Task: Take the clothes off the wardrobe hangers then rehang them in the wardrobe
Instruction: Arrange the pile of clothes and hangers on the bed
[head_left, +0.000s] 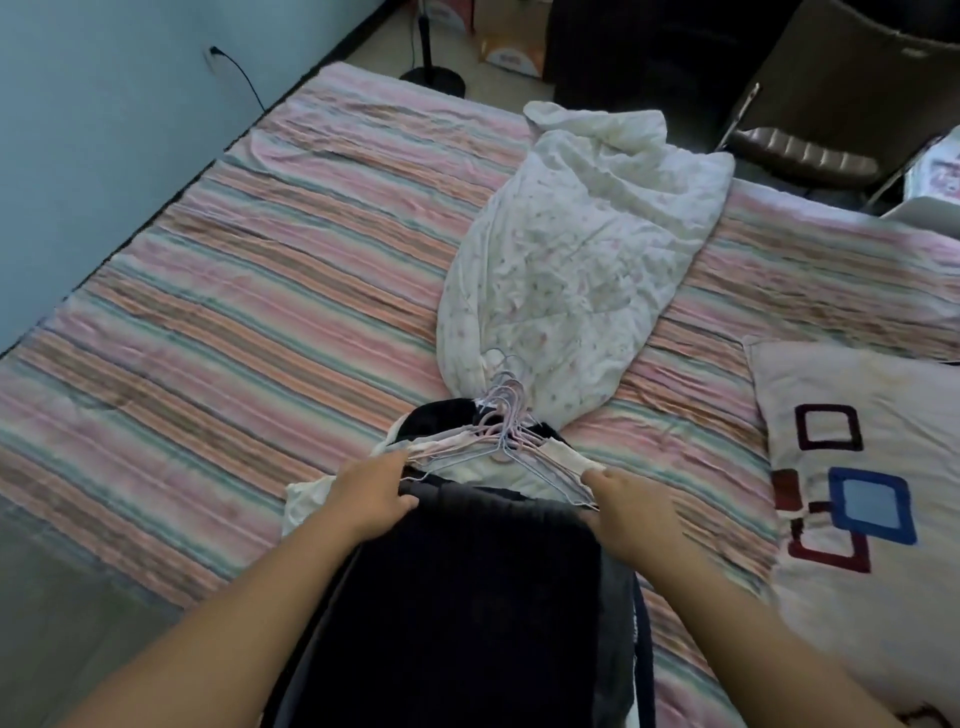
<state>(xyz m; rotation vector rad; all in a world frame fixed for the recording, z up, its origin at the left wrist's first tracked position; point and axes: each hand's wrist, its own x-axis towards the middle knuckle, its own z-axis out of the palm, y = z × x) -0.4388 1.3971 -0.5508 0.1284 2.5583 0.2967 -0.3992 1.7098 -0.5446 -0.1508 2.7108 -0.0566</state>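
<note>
A person is leaning over a bed covered in a pink, orange and green striped sheet (218, 291), working at a stack of dark and white clothes (467, 597) lying at the near edge with their thin pastel wire hangers (506, 431) bunched together, hooks pointing toward the far side. The left hand (371, 491) is gripping the top dark garment at its left shoulder, thumb curled over the fabric's upper hem, while the right hand (631, 506) is holding the matching right shoulder, its fingers tucked out of sight beneath the cloth and the hanger ends. Judging from this arrangement, the task is sitting at an early stage: the clothes are already out of the wardrobe and lying on the bed, but the hangers are seemingly all still threaded into garments, and the top dark piece is only now being worked free. Pulling off each remaining item, then rehanging everything, is still lying ahead; the wardrobe itself is not appearing in view. Just beyond the hooks, a crumpled white floral quilt (576, 249) is stretching toward the far side, and a cream pillow with red and blue square patterns (857, 467) is resting at the right.
</note>
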